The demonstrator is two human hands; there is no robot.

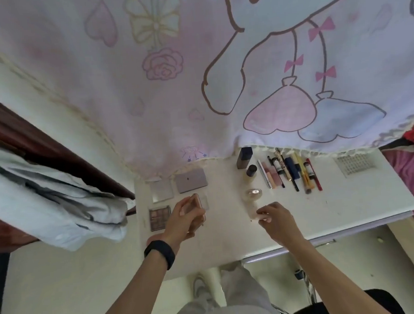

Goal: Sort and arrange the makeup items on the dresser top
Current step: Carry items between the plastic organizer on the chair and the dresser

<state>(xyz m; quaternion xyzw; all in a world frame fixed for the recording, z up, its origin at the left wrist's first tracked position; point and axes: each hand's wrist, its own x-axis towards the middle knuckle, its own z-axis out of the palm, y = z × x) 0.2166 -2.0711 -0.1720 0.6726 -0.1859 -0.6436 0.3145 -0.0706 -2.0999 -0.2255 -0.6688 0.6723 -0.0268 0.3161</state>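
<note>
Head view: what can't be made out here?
Head view only:
- pale item pinched by right hand: fingers cover it, type unclear.
- pink case in left hand: mostly hidden by the hand.
- pencil and brush row: labels too small, blurred.
- dresser top rear edge: under the curtain.

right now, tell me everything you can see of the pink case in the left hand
The pink case is flat with rounded corners, its shell glossy rose like plastic. The left hand grips it with curled fingers, holding it tilted on edge over the dresser top, beside the eyeshadow palette.
</note>
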